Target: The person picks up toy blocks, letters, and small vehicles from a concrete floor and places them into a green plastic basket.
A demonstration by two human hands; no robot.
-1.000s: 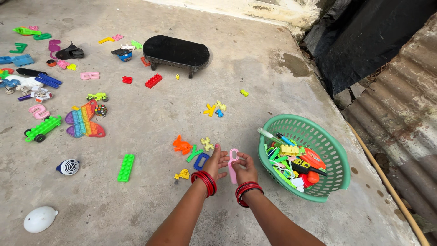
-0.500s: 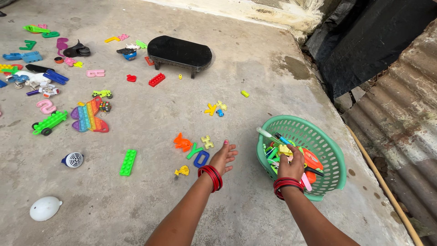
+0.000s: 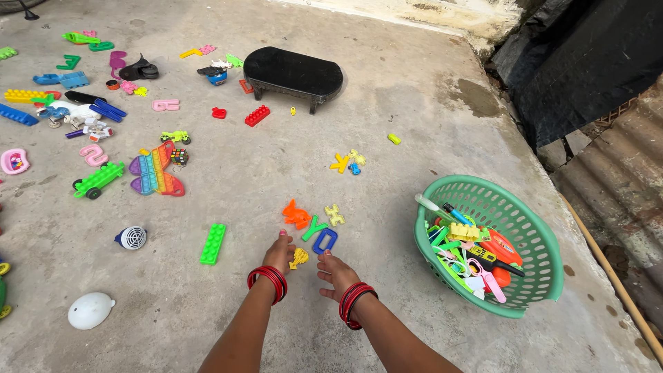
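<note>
Bare grey concrete floor [image 3: 428, 103] strewn with plastic toys, left hand [image 3: 278, 253] loosely spread touching small yellow toy [image 3: 299, 258], right hand [image 3: 336, 273] spread, empty, just beside blue letter [image 3: 324, 240], green basket [image 3: 539, 238] right, corrugated sheet [image 3: 621, 173] beyond

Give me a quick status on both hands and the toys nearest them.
Left hand and right hand both open, empty, low over the floor. Small yellow toy between them, blue letter just beyond. Green basket off right. Nothing blocking.
</note>
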